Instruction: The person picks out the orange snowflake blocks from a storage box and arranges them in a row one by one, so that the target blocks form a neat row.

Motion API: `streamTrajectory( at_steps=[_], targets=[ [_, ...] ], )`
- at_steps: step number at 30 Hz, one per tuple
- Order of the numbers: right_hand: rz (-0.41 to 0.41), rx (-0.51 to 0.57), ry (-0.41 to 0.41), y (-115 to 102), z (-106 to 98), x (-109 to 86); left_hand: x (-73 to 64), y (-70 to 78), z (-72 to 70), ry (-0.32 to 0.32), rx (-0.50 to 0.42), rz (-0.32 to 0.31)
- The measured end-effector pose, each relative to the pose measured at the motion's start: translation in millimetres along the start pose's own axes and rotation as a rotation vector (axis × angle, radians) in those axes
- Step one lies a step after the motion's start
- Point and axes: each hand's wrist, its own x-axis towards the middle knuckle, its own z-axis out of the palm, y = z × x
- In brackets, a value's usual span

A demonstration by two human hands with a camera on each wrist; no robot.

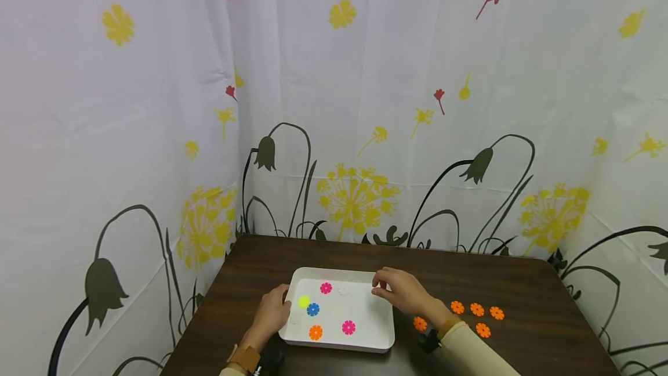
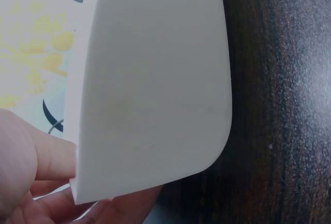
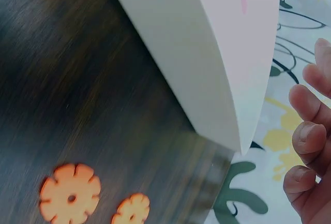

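A white rectangular tray [image 1: 360, 306] sits on the dark table. My left hand [image 1: 271, 310] grips its left rim; in the left wrist view, thumb and fingers wrap the edge of the tray [image 2: 155, 79] near a corner. Inside the tray lie slotted flower-shaped discs: a pink disc [image 1: 326, 288], another pink disc [image 1: 348, 327], a blue disc [image 1: 312, 309], a yellow disc [image 1: 304, 302], an orange disc [image 1: 315, 332] and pale see-through discs [image 1: 342, 292]. Over the tray's right rim hovers my right hand [image 1: 402, 290], fingers loosely bent, nothing visible between them.
Several orange discs [image 1: 477, 309] lie on the table right of the tray, one orange disc [image 1: 420, 323] close beneath the right forearm. A flower-printed curtain [image 1: 365, 103] hangs behind the dark wooden table [image 1: 527, 283].
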Motion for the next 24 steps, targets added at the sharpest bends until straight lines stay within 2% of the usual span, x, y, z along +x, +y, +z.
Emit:
streamTrajectory(
  at_steps=[16, 24],
  targets=[
    [-0.052, -0.027, -0.072, -17, 7, 27.4, 1.2, -1.2, 1.8, -0.007, 0.009, -0.021],
    [-0.085, -0.029, -0.117, -28, 19, 38.2, 1.6, -1.4, 1.5, -0.011, 0.004, -0.027]
  ],
)
